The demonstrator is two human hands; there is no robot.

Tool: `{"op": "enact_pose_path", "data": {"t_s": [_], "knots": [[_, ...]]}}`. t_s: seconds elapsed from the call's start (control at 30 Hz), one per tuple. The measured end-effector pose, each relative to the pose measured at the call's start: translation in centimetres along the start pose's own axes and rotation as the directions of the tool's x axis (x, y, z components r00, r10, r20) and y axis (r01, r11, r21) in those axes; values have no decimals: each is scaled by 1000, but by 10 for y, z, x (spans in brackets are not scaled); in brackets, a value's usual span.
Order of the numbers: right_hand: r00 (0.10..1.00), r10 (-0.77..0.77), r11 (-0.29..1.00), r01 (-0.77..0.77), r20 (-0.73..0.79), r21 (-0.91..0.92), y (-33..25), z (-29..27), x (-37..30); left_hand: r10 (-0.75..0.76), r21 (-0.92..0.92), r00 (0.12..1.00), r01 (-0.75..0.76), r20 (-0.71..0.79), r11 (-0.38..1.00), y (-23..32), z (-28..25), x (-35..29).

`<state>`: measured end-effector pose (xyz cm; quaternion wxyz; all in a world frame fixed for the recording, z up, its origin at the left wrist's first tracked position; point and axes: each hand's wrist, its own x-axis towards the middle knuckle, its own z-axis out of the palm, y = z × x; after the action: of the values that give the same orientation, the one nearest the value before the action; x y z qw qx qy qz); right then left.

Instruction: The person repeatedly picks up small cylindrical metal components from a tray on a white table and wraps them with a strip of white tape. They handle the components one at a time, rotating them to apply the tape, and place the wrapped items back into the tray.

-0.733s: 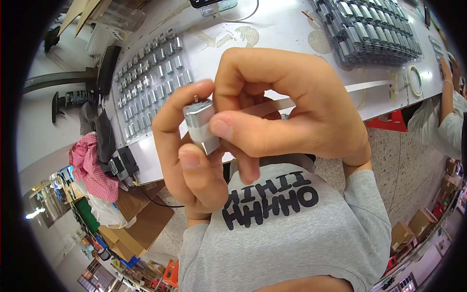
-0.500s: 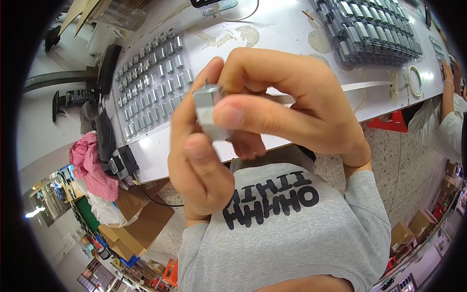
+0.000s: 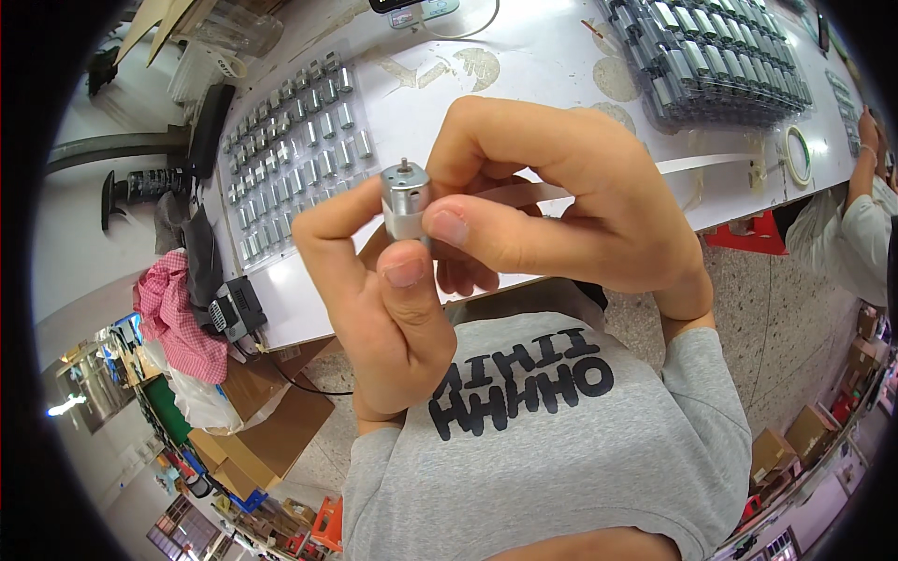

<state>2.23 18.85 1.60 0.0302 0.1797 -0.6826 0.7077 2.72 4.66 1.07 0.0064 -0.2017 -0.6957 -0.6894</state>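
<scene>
Motor (image 3: 406, 192) upright above the worktop (image 3: 552, 51), left hand's (image 3: 388, 323) fingers gripping it; right hand's (image 3: 589, 201) thumb and index close on its right side. Pale band (image 3: 403, 226) already on the body; strip (image 3: 706, 164) extends rightward, apparently uncut. Whether they join: cannot tell.

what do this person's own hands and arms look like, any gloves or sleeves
Both hands are bare: no gloves, rings or watch show on the left hand or right hand. The sleeves are short and heather grey, part of a shirt with bold black lettering.
</scene>
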Motion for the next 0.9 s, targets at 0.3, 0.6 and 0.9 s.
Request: {"op": "enact_pose_path", "data": {"t_s": [0.3, 0.6, 0.9], "knots": [[980, -201, 902, 182, -8, -391, 5, -1, -4, 40, 293, 988, -83, 151, 952, -2, -22, 16], [764, -588, 365, 544, 267, -755, 23, 11, -2, -314, -140, 854, 401, 414, 905, -21, -35, 22], [764, -588, 546, 617, 266, -567, 44, 13, -4, -377, -359, 867, 482, 325, 799, -74, -45, 29]]}}
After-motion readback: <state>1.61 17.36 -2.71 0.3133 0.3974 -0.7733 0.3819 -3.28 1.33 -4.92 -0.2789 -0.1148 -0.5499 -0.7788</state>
